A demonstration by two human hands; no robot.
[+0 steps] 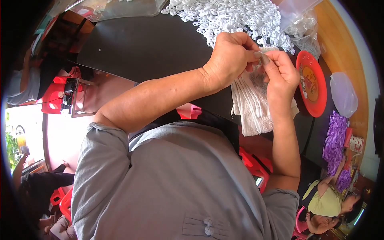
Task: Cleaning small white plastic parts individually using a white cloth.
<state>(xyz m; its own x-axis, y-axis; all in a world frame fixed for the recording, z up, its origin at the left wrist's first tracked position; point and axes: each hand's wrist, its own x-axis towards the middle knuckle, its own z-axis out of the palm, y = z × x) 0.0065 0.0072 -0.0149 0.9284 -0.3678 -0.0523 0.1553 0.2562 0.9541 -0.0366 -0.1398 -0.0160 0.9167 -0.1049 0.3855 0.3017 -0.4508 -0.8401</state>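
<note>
My left hand [231, 56] and my right hand [283, 74] meet over the dark table, their thumbs and fingertips pinched together. Between them is something small and pale, mostly hidden by the fingers, so I cannot make out its kind. Just beyond my hands spreads a heap of small white plastic pieces with holes [236, 18]. A folded cream towel [252, 114] lies under my hands and hangs toward me over the table's edge. To the right of my right hand is a round red tray [320, 96] with a few small pieces in it.
The dark table [140, 48] reaches far left, where a clear plastic bin [128, 10] stands. Clear plastic bags [306, 30] lie at the far right. Beyond the red tray are a whitish bag [344, 94] and purple bundles [336, 138]. Other people [326, 198] sit nearby.
</note>
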